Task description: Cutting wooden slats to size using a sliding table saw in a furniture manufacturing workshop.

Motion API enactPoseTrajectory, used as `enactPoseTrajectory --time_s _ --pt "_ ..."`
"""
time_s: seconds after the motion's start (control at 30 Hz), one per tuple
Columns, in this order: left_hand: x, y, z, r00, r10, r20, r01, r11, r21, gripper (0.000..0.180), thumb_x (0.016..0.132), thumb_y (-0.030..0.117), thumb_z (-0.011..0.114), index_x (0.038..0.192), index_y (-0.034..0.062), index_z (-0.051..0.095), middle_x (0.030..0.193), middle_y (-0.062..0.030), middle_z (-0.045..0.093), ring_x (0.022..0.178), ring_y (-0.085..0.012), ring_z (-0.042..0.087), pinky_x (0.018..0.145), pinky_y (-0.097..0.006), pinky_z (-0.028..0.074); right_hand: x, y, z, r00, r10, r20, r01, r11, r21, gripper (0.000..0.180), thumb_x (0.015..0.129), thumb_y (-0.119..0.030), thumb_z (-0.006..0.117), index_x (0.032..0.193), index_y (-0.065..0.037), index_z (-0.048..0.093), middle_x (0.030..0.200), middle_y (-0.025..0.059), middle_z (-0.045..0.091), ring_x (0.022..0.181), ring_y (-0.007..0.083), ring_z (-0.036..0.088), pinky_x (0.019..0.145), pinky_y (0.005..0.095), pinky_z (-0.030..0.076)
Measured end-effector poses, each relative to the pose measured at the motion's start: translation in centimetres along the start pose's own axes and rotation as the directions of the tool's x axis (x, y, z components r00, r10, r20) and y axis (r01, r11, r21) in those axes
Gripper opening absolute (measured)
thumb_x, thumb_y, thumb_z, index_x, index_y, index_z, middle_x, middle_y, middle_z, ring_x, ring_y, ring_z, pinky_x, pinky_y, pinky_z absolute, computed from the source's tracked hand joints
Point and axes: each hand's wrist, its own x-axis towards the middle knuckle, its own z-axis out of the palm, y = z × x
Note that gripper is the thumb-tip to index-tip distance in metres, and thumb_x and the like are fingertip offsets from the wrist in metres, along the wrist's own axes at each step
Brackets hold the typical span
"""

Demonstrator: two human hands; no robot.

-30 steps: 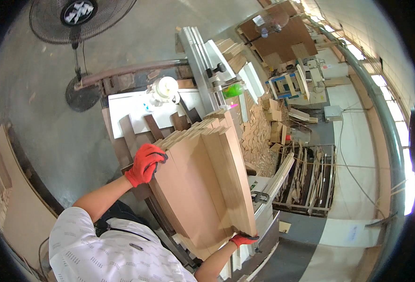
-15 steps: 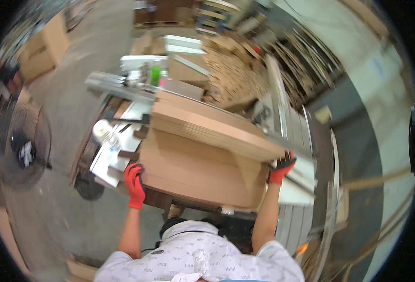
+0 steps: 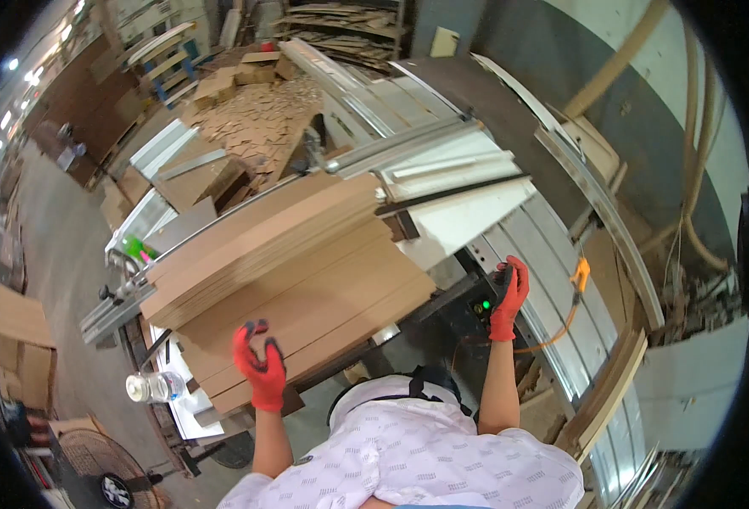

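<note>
Both my hands wear red gloves with black fingertips and palms. My left hand [image 3: 260,366] hovers at the near edge of the brown boards, thumb and fingers apart in a curve with nothing between them. Under and beyond it, several brown board strips [image 3: 332,297] lie side by side. Behind them rises a taller stack of long brown boards [image 3: 264,242]. My right hand [image 3: 508,299] is raised, fingers loosely bent and apart, holding nothing I can see. It is beside a black control box [image 3: 469,307] with a lit green button, off the boards.
A ribbed metal machine table [image 3: 553,293] stretches along the right, with an orange air gun [image 3: 580,273] and hose. White panels [image 3: 468,204] lie beyond the boards. A clear bottle [image 3: 158,388] stands at left, near a fan [image 3: 103,467]. Wood scraps [image 3: 251,127] cover the far area.
My view has swung to the right. My right hand has come away from the end of the board stack toward the control box. The left hand now shows over the strips' near edge.
</note>
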Motion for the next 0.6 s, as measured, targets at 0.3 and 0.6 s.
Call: enactPoseTrajectory --time_s 0.3,0.6 --pt "-0.2 6.6 18.2 0.543 0.536 0.646 -0.402 0.842 -0.36 0.04 0.078 -0.005 0.068 0.117 -0.0003 0.06 0.103 -0.0144 0.067 0.097 -0.0313 0.064 0.085 -0.038 0.05 -4.7 -4.3 -12.4 0.98 -0.195 -0.031 0.127 0.745 -0.655 0.019 0.091 -0.008 0.062 0.109 -0.006 0.067 0.098 0.0149 0.068 0.088 0.0264 0.066 0.078 0.0338 0.052" --pt "-13.6 13.1 29.7 0.089 0.343 0.935 0.105 0.93 -0.352 0.043 0.081 -0.002 0.065 0.124 0.0002 0.059 0.111 -0.0139 0.069 0.107 -0.0304 0.063 0.096 -0.038 0.047 -8.0 -7.9 -28.9 0.851 -0.304 -0.429 -0.182 0.594 -0.783 0.026 0.084 -0.012 0.067 0.11 -0.008 0.064 0.102 0.012 0.065 0.094 0.0351 0.061 0.083 0.0442 0.049"
